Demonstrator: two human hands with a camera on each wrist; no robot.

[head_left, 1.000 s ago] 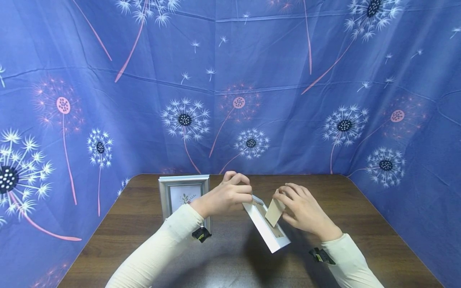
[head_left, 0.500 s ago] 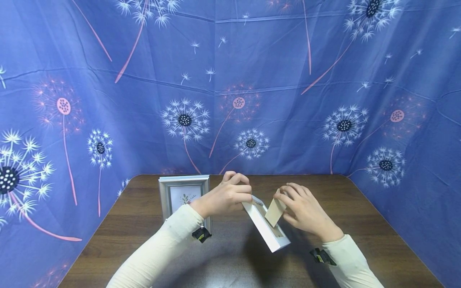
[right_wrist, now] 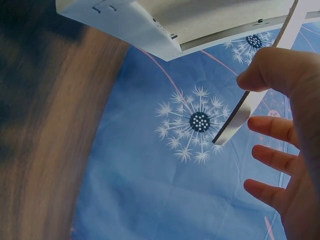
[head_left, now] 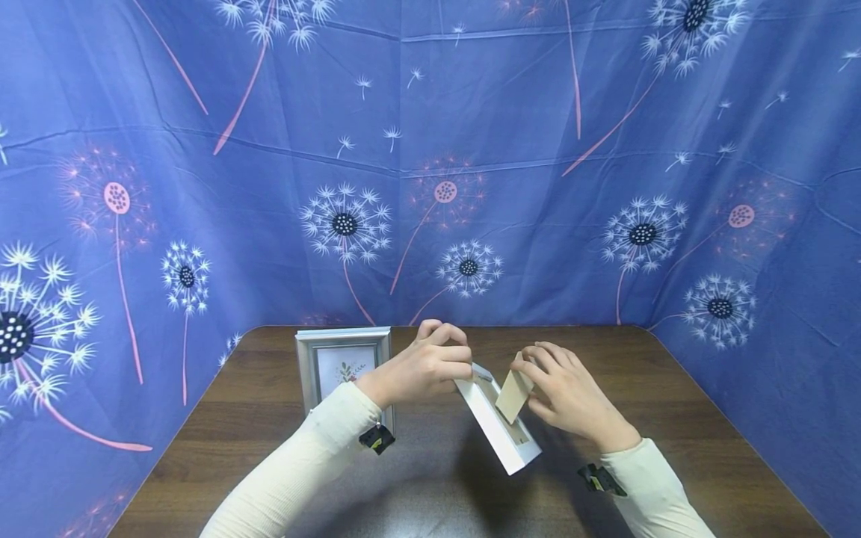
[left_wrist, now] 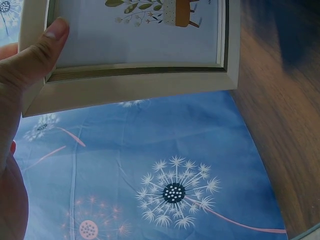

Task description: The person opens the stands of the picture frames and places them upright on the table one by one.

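Tilted in mid-air above the table is a white picture frame [head_left: 494,430]. My left hand [head_left: 430,364] grips it by its upper end. In the left wrist view my thumb lies on the front border [left_wrist: 135,87], and a print of leaves and a dotted pot [left_wrist: 176,12] shows behind the pane. The frame's beige back faces my right hand [head_left: 572,392]. There, the stand leg [head_left: 513,396] sticks out from the back, pinched between thumb and index finger. Seen from the right wrist, the leg [right_wrist: 237,120] angles away from the backing [right_wrist: 210,22] while the other fingers stay spread.
A second, silver-grey picture frame [head_left: 311,381] with a floral print stands upright at the table's back left, partly hidden by my left forearm. The brown wooden table [head_left: 673,418] ends at a blue dandelion-print cloth [head_left: 538,246] hanging behind and at both sides.
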